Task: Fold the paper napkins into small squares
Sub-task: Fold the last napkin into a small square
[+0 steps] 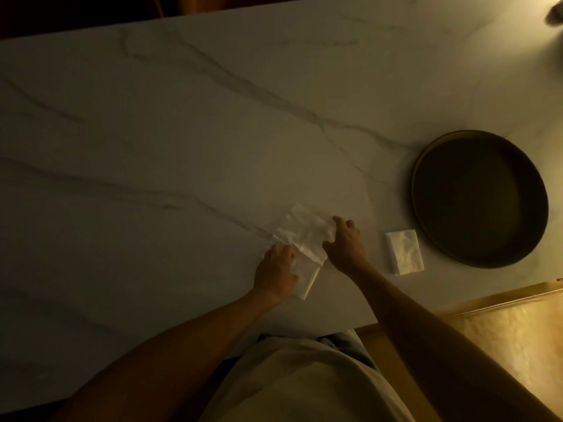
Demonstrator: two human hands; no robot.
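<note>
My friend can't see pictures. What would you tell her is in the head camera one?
Two bare hands, left hand and right hand, fold a white paper napkin on a marble table in dim light. To the right lies an already folded napkin square, beside a dark round tray, which looks empty.

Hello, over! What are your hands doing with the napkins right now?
Left hand and right hand both on napkin, mid-fold. Folded napkin beside round tray. Nothing in the way.
</note>
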